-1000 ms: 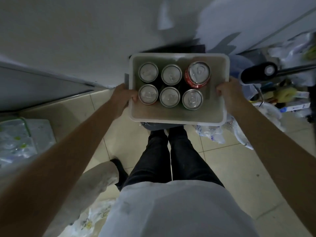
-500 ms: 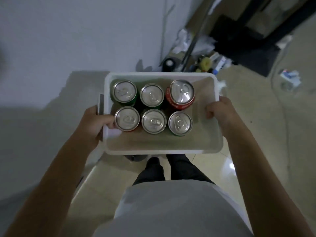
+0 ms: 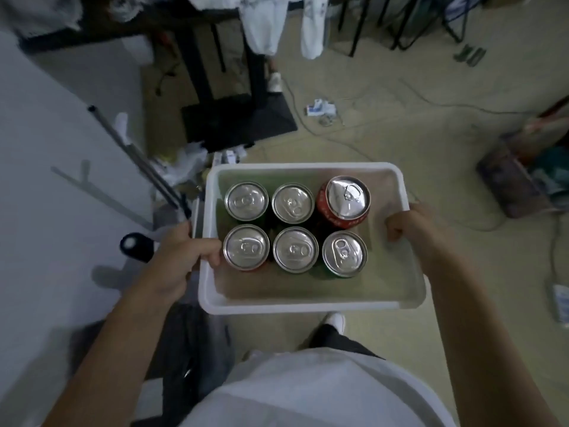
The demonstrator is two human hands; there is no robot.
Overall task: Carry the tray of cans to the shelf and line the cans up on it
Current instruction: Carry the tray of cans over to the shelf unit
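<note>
The tray (image 3: 311, 302) is white, rectangular and held level in front of the person's body, above the tiled floor (image 3: 400, 143). The left hand (image 3: 177, 260) is clamped on the tray's left rim, thumb over the edge and touching the nearest can. The right hand (image 3: 409, 224) is clamped on the right rim, fingers curled over the edge. Six cans (image 3: 295, 248) stand upright in the tray in two rows of three, packed close together toward the left and far side. The red can (image 3: 345, 198) at the far right stands taller than the others. A black stand (image 3: 234, 118) rests on the floor beyond the tray.
</note>
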